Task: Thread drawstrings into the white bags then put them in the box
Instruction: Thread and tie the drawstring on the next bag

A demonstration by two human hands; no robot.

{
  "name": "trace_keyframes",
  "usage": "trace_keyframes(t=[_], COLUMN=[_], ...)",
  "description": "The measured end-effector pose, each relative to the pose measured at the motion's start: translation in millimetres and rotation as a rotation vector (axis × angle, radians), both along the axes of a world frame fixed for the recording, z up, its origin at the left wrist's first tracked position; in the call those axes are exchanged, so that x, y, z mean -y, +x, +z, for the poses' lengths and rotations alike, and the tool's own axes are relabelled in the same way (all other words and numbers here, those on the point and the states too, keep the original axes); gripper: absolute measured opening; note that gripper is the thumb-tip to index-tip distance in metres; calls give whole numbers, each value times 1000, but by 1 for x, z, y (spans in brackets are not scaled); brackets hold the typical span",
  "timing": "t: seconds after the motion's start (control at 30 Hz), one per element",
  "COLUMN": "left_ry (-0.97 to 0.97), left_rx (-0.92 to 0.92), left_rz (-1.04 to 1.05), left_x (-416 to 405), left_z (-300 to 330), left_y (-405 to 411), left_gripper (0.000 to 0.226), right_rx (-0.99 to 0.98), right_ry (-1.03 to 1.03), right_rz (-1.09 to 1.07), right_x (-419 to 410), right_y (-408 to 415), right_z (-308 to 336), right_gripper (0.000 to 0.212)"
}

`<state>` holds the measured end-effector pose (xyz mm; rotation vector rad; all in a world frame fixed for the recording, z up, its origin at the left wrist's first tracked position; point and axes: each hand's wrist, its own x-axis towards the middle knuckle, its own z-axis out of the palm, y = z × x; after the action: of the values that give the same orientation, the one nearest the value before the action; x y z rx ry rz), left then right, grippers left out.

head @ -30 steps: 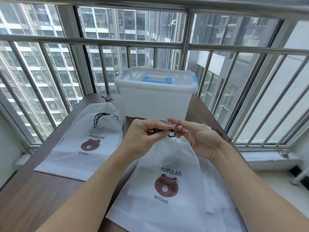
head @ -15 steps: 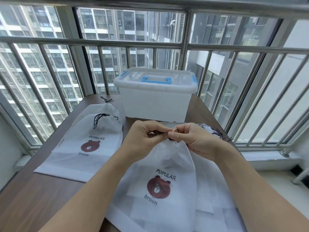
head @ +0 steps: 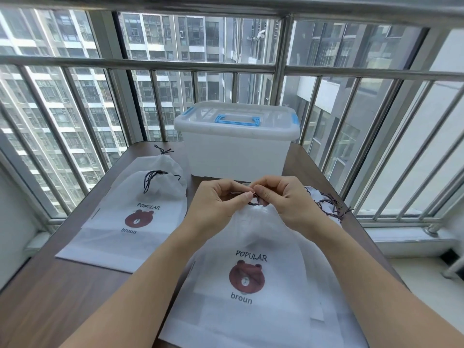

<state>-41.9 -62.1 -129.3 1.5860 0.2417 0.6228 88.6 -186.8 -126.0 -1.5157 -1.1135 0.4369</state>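
Pinching the thin dark drawstring between both hands — left hand and right hand — we've got it running left-right across the gathered mouth of the near white fabric bag.

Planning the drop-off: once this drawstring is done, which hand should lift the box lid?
Left, probably. Both the left hand and right hand pinch the drawstring; the box's blue handle sits slightly leftward.

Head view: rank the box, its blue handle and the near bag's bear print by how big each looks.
1. box
2. bear print and blue handle: they look alike, and the print lies nearer the camera, so no ranking.
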Motion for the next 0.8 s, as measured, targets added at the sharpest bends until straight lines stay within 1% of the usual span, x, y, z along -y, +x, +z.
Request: trace_keyframes(t=[0.07,0.13,0.17,0.23,0.3,0.37,0.4,0.43,0.53,0.63,0.67,0.73,0.8], left_ry=[19,59,74,77,49,4,-28,-75,-293,-422,-427,-402,-408], left_rx=[-8,-14,-19,-25,-31,-66,-92,-113,-135,-137,-137,-132,-105], left_rz=[17,26,24,14,8,3,-14,-41,-139,-192,-191,-175,-193], left_x=[0,0,0,2,1,0,-1,-3,-6,-9,-9,-10,-12], left_z=[-2,-4,-4,-4,-3,0,1,2,5,9,10,10,11], left_y=[1,2,2,2,2,1,0,-1,-5,-8,-8,-8,-8], left_gripper=[7,7,7,5,3,7,7,8,12,22,24,26,28], right_rx=[-23,-98,-135,-149,-126,-98,-87,-87,-61,-47,-54,-46,8], right_ry=[-43,-114,-132,-150,-166,-178,-183,-176,-142,-113,-104,-91,-85], right_rz=[36,55,57,53,72,94,110,125,124,115,115,114,92], right_x=[1,0,-2,-3,-3,-2,-1,-1,1,4,5,5,5], right_y=[-1,-2,-3,-5,-8,-12,-13,-13,-11,-3,-2,-1,-2], right_z=[0,-1,-1,-2,-2,0,1,2,5,5,4,4,4], right_gripper=[23,27,32,46,59,74,79,79,65,27,21,17,18])
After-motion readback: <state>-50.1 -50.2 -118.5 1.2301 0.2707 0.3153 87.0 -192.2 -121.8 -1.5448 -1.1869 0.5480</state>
